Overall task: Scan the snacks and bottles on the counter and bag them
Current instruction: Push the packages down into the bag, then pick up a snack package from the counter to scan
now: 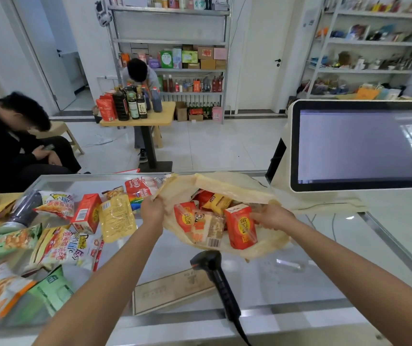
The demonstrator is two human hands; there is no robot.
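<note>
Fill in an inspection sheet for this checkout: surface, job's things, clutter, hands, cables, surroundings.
Surface: glass counter, goods spread over its left half.
Job's things: bag lies open mid-counter, holding a bagged carton and packets; snacks and a loose carton wait at left; scanner lies near the front.
Clutter: printed card beside the scanner.
Hands: left hand pinches the bag's rim; right hand at the bag's right side by the bagged carton, grip unclear.
Cables: scanner cable runs off the front edge; thin cables by the screen.
Surroundings: seated person, another person behind a table of bottles, stocked shelves.
</note>
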